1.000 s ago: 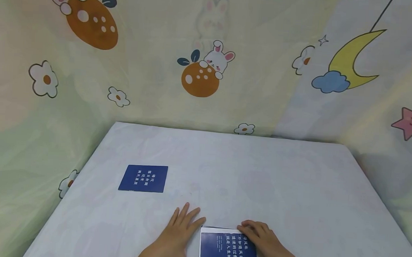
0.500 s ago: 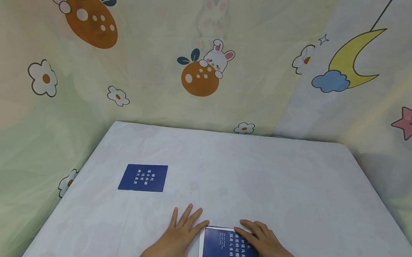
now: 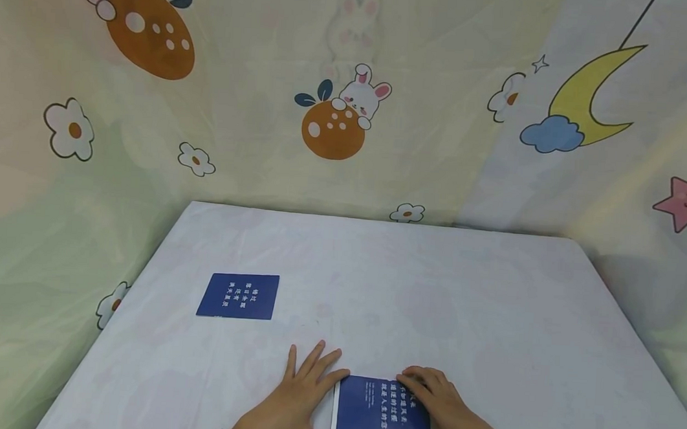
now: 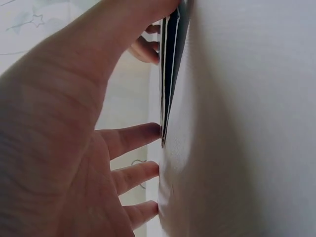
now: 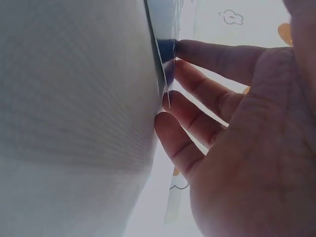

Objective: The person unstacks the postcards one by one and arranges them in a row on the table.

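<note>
A dark blue card (image 3: pixel 370 413) with white Chinese lettering lies on top of a small stack at the table's front edge. A narrow white edge of a card beneath shows on its left. My left hand (image 3: pixel 293 403) has its fingers spread and straight. Its index finger touches the stack's far left corner, and its thumb is at the near left side. In the left wrist view, the layered card edges (image 4: pixel 170 64) fan slightly apart. My right hand (image 3: pixel 452 408) holds the top card at its right side, bent fingers at the far corner and thumb near the front edge.
Another blue lettered card (image 3: pixel 238 296) lies flat on the left of the white table (image 3: pixel 461 298). Behind and beside the table hangs a pale curtain (image 3: pixel 256 93) printed with rabbits, flowers and a moon.
The top card has shifted right, then away from me and slightly back left. It now covers the white band at the stack's far edge. My left hand has edged right against the stack.
</note>
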Available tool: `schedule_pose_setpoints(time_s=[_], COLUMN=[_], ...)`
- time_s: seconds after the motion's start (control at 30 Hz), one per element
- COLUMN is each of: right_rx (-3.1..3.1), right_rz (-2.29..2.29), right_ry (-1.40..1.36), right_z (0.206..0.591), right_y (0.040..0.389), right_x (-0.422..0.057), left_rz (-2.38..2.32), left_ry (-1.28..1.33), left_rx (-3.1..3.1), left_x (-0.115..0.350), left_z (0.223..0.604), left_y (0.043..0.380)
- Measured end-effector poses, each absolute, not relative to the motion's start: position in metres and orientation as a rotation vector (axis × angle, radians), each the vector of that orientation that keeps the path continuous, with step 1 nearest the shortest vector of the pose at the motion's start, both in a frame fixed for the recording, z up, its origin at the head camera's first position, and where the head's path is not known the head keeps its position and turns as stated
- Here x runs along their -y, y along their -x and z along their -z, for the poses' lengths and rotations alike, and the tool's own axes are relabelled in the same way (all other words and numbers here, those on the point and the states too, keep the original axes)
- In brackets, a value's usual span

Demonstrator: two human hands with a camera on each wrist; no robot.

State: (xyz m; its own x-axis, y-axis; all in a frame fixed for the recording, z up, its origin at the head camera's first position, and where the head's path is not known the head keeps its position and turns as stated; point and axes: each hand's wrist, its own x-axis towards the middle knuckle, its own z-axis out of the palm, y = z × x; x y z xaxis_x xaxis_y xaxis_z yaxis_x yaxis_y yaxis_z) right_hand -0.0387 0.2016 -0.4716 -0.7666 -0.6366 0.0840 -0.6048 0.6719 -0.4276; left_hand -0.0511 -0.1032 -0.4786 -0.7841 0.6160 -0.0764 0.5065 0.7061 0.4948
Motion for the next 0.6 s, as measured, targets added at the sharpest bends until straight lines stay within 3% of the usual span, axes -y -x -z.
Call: schedule_pose_setpoints(time_s=[0.17,0.6], right_rx=[-2.748,-2.786], right_rz=[0.736,0.771], right_ry=[0.934,0.998], right_z=[0.4675,0.4670], right_y=[0.0376,0.0381], right_x=[-0.2025,-0.2048], left_rz=[-0.672,-0.807], left_ry=[-0.949,-1.021], left_rx=[-2.713,-2.712], left_x=[0.1034,0.1048], left_z=[0.4797,0.4830], left_y=[0.0517,0.0534])
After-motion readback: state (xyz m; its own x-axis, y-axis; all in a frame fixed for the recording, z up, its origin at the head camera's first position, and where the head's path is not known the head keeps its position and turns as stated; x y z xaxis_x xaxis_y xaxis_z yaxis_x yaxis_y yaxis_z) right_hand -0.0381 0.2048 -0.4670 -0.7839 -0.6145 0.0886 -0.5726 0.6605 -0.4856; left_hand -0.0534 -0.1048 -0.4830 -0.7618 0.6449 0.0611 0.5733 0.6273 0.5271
